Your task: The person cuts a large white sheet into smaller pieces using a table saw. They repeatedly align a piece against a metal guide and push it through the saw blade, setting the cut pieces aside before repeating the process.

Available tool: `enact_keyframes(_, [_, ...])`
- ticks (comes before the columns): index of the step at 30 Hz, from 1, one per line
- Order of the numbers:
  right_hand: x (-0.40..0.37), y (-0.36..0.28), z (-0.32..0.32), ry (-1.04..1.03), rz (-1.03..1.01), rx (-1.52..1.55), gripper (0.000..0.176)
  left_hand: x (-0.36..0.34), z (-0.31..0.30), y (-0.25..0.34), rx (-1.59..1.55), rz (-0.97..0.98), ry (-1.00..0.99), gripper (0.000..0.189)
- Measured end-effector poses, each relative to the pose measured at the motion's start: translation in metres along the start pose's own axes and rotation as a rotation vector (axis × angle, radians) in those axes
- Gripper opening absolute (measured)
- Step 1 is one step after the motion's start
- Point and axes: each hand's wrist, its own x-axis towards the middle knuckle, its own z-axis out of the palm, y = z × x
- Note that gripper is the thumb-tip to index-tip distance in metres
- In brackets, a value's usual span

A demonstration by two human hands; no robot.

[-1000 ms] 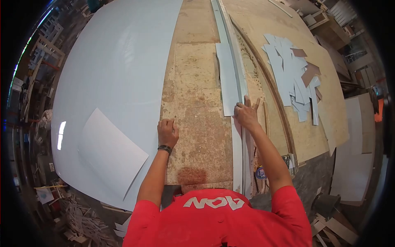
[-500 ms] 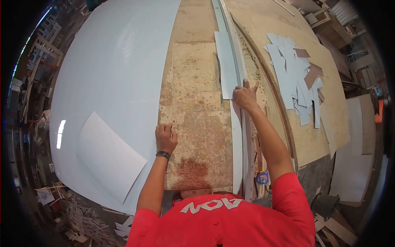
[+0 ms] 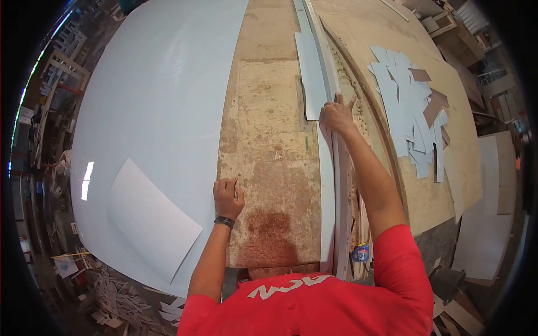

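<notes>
My right hand (image 3: 338, 115) is at the near end of a pale blue strip (image 3: 311, 75), thumb side against it. Its other fingers lie over a long raised rail (image 3: 330, 70), and one finger sticks out. The strip lies flat along the rail's left side, beside a dark slot plate (image 3: 302, 106) in the worn tabletop (image 3: 269, 151). My left hand (image 3: 228, 197) rests with curled fingers at the tabletop's left side, by the edge of a large pale blue sheet (image 3: 157, 84). Something small and dark shows at its fingertips, too small to name.
A loose white rectangular piece (image 3: 154, 218) lies on the large sheet. Several offcuts (image 3: 400, 101) are piled on the board to the right. A blue tape measure (image 3: 360, 252) sits near my right elbow. Scrap strips (image 3: 120, 302) litter the floor at lower left.
My right hand and the pale blue strip have moved forward along the rail, away from me. My left hand stays by the sheet's edge. The whole view has shifted slightly.
</notes>
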Motion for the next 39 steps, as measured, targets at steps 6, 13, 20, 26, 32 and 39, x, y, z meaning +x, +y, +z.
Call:
enact_keyframes(6, [0.028, 0.007, -0.01, -0.014, -0.033, 0.087, 0.028, 0.002, -0.001, 0.003, -0.001, -0.008, 0.012, 0.035])
enact_keyframes(13, [0.079, 0.019, -0.003, 0.037, -0.036, 0.0, 0.023, 0.002, 0.001, 0.001, 0.015, -0.002, 0.013, 0.035])
enact_keyframes(20, [0.144, 0.031, -0.011, 0.086, -0.045, -0.048, 0.018, 0.004, 0.002, 0.002, 0.036, -0.031, -0.014, 0.037])
enact_keyframes(26, [0.194, 0.041, -0.023, 0.366, -0.092, -0.137, 0.021, 0.003, 0.002, 0.001, 0.049, -0.032, -0.026, 0.038])
enact_keyframes(32, [0.194, 0.134, -0.067, 0.911, 0.35, 0.484, 0.025, 0.002, 0.002, -0.002, 0.03, -0.026, -0.013, 0.031])
enact_keyframes(39, [0.013, 0.405, -0.095, 1.373, 0.349, 0.254, 0.038, -0.007, 0.0, -0.012, -0.068, -0.014, 0.031, 0.027])
